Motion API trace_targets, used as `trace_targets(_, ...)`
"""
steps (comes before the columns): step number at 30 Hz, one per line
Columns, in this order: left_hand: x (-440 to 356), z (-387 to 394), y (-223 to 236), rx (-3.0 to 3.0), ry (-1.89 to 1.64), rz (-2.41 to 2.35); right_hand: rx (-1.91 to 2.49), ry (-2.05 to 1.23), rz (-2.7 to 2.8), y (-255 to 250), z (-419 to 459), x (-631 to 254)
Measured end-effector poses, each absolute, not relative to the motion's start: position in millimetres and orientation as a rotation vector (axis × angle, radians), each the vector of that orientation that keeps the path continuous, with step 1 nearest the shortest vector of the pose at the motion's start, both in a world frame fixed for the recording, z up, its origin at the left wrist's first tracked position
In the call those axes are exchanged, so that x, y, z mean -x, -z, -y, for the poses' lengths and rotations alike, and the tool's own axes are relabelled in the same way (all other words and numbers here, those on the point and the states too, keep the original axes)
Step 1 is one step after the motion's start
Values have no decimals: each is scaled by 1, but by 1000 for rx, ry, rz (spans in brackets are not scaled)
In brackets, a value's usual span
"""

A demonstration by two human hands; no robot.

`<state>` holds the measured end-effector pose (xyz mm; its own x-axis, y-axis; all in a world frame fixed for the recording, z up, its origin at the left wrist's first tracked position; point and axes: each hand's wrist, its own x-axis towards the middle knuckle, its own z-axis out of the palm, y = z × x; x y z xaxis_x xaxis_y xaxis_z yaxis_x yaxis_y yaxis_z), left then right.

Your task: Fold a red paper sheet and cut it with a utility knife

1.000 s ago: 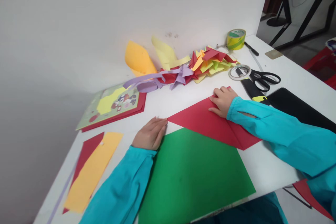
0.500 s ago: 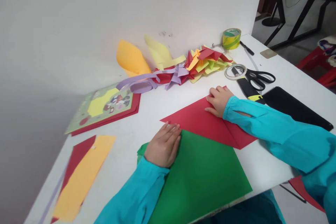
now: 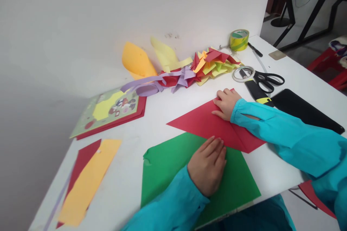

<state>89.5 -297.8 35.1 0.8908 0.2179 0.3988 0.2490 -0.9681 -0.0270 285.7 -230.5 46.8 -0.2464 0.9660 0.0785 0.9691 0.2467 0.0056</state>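
A red paper triangle [image 3: 206, 122] lies folded on the white table [image 3: 162, 108], overlapping a green sheet [image 3: 168, 162] nearer to me. My right hand [image 3: 226, 103] presses its fingers, curled down, on the triangle's far corner. Flat on the green sheet lies my left hand [image 3: 208, 164], fingers stretched out and together, fingertips touching the triangle's near folded edge. Both arms wear turquoise sleeves.
Folded coloured paper pieces [image 3: 211, 63] and purple strips [image 3: 151, 83] sit by the wall. Black scissors [image 3: 267, 79], a tape ring [image 3: 242, 74], a green-yellow tape roll [image 3: 239, 39], a yellow-black knife [image 3: 256, 92] and a black pad [image 3: 303, 110] are right. A picture booklet [image 3: 108, 110] and orange and red strips [image 3: 86, 180] are left.
My left hand has slid rightward along the triangle's near edge, from its left tip to the middle, uncovering the green sheet's left corner. My right hand has stayed on the far corner.
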Motion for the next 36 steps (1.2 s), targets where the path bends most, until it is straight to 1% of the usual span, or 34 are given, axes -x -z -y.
trace_targets(7, -115, 320, -28, 2992, 681, 305, 1890, 100, 2433, -45, 230, -286)
trace_targets(19, -119, 331, -23, 3105, 700, 253, 1887, 84, 2420, -45, 229, -286)
trace_targets(27, -116, 324, -24, 3155, 737, 221, 1880, 82, 2432, -47, 230, -286)
trace_targets(36, -105, 314, -25, 3145, 688, 194, 1893, 77, 2438, -46, 230, -286)
